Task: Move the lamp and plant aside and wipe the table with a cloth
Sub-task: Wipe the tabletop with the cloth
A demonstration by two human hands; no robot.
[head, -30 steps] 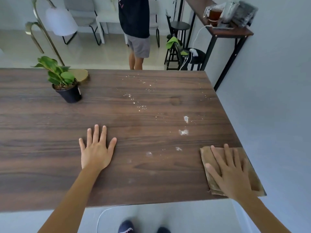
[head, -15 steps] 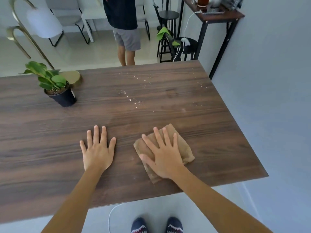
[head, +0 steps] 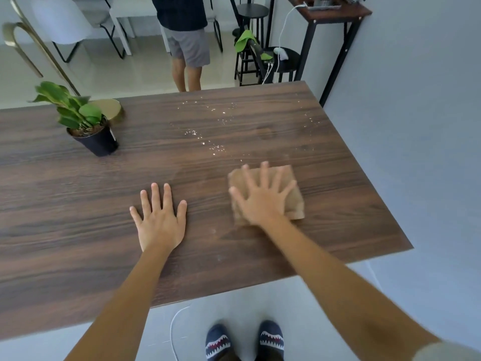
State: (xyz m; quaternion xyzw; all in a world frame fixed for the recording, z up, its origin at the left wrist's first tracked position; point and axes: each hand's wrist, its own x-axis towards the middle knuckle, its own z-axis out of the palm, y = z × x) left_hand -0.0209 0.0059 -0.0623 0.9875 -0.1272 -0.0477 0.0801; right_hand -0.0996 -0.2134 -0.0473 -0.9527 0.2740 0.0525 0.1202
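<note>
Now both hands lie spread flat: right hand (head: 263, 201) presses cloth (head: 295, 196), seemingly mid-table (head: 78, 230).

Bright, soft daylight; faint shadows. The right hand (head: 263, 196) and cloth (head: 292, 196) look motion-blurred. Wide-angle bending, perhaps strongest at the edges.

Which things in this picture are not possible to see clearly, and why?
Head view only:
- Lamp: top cut off by the upper edge; base partly behind the plant.
- Cloth: middle covered by the right hand, which is motion-blurred.
- Specks on the table: too small to identify.
</note>
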